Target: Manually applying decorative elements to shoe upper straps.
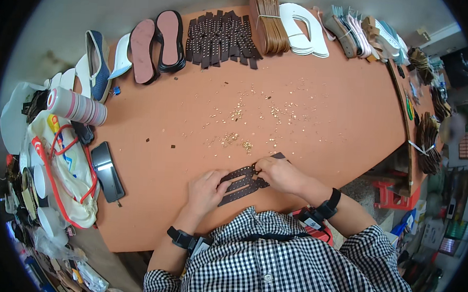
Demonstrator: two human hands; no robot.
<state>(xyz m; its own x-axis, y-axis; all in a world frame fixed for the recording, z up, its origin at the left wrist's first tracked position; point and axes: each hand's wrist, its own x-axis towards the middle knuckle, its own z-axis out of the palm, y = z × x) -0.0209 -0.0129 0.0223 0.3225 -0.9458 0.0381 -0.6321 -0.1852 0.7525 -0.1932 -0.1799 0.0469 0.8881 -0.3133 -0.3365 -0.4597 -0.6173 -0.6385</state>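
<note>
At the table's near edge lies a dark brown shoe strap piece [236,198], cut with long slots and dotted with small studs or holes. My left hand [205,191] is closed on its left end, thumb and fingers gripping the edge. Fingers of my right hand [281,175] are pinched at the upper right part of the same piece; whether a tiny stud is between them is hidden. Just beyond my hands, small gold studs [247,145] lie in loose heaps and scatter across the tabletop.
Brown studded straps [223,39] lie at the back, between pink-topped soles [142,51] and a brown sole bundle [270,23]. White cutouts [306,33] sit beside that. On the left are a striped cup [77,106], a black phone-like device [106,172] and a cloth bag [58,163].
</note>
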